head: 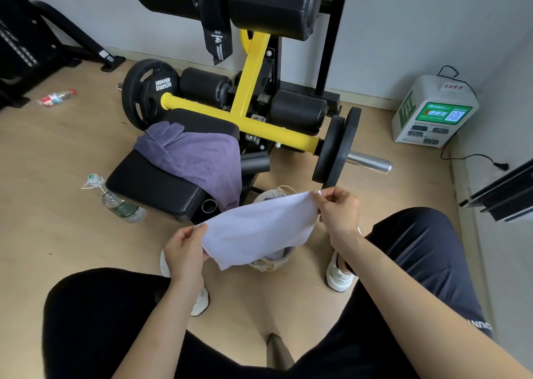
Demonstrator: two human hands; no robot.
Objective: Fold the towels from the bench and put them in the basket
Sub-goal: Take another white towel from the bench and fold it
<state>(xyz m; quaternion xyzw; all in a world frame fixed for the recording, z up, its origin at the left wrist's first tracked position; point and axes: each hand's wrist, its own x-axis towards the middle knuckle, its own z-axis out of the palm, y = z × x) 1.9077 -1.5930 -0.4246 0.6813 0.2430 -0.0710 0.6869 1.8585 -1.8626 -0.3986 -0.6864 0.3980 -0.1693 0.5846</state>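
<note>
I hold a white towel (259,228) stretched in the air between both hands. My left hand (184,248) pinches its near-left corner, and my right hand (339,211) pinches its far-right corner. The towel hangs over a pale woven basket (271,263) on the floor, hiding most of it; only its rim shows above and below the cloth. A purple towel (199,156) lies crumpled across the black padded bench (150,182), draping off the bench's right side.
A yellow-framed weight machine (251,95) with black plates and roller pads stands behind the bench. Plastic bottles lie on the wood floor at left (121,202) and far left (56,98). A white charging station (432,113) sits by the right wall. My knees and white shoes flank the basket.
</note>
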